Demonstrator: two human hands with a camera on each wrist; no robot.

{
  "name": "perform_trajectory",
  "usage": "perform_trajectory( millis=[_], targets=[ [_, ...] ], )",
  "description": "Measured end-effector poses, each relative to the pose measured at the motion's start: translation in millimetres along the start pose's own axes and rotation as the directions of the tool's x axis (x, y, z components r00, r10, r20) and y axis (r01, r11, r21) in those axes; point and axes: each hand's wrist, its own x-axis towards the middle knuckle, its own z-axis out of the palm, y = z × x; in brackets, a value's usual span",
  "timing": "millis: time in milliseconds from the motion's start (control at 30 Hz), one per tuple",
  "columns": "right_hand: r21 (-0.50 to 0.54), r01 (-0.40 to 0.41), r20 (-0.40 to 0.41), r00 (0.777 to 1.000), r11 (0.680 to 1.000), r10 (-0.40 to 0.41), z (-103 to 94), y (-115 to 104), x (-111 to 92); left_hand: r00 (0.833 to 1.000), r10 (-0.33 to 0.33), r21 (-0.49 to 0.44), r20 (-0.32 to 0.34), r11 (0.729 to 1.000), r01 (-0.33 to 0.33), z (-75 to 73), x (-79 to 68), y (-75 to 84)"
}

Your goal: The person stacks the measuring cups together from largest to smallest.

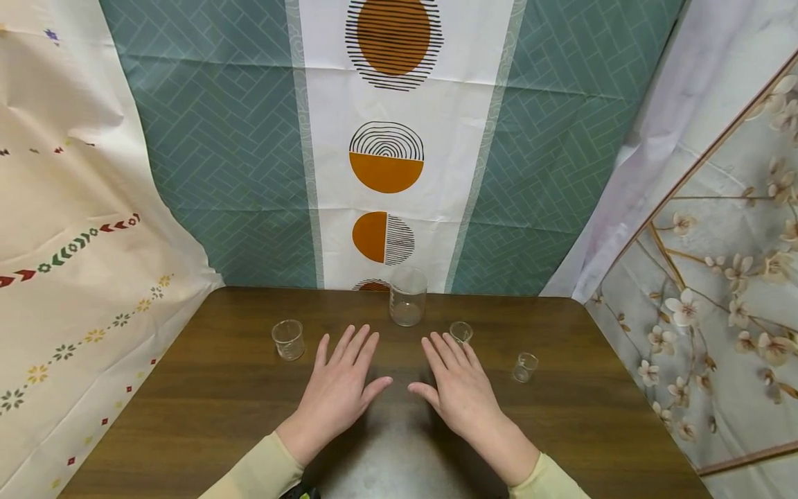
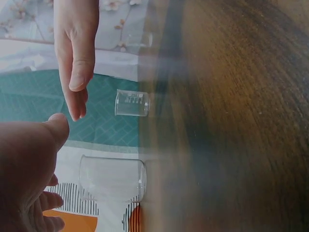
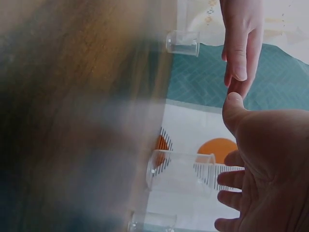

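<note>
Where the left beaker (image 1: 288, 341) stands: upright on the table (image 1: 206, 395), at ten o'clock from its middle, taking the far edge as twelve.
Left beaker's feel: looks like thin glass, so probably light, stiff, slippery and easy to chip; best held round the side wall, below the rim.
Left hand (image 1: 337, 395): above the table, back up, fingers straight and a little spread, pointing between twelve and one, thumb out toward two; the grip is wide, holds nothing and touches no glass.
Tall beaker (image 1: 408, 305): at twelve, near the far edge, upright and the largest; likely the heaviest, smooth and breakable, so a broad grasp round mid-wall would suit it.
Right hand (image 1: 461, 395): above the table, fingers straight, pointing toward eleven, thumb toward ten; the grip is wide with nothing in it. Seen from above, its fingertips overlap the mid beaker (image 1: 463, 328), but the left wrist view shows them apart.
Mid beaker's place: at one o'clock, upright, pale marks on its wall; should be light and rigid, wanting gentle pressure from opposite sides.
End beaker (image 1: 525, 367): between two and three, upright, smallest; probably very light and easily tipped, so a soft fingertip pinch low on the wall.
</note>
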Motion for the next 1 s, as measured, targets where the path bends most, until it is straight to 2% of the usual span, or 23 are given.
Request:
perform_trajectory(
  millis=[1000],
  targets=[
    [-0.075,-0.012,-0.019,1.0,0.997,0.011,0.9,15.7,39.6,0.999,-0.036,-0.009,0.027,0.999,0.037,2.9,17.1,-6.3]
  ],
)
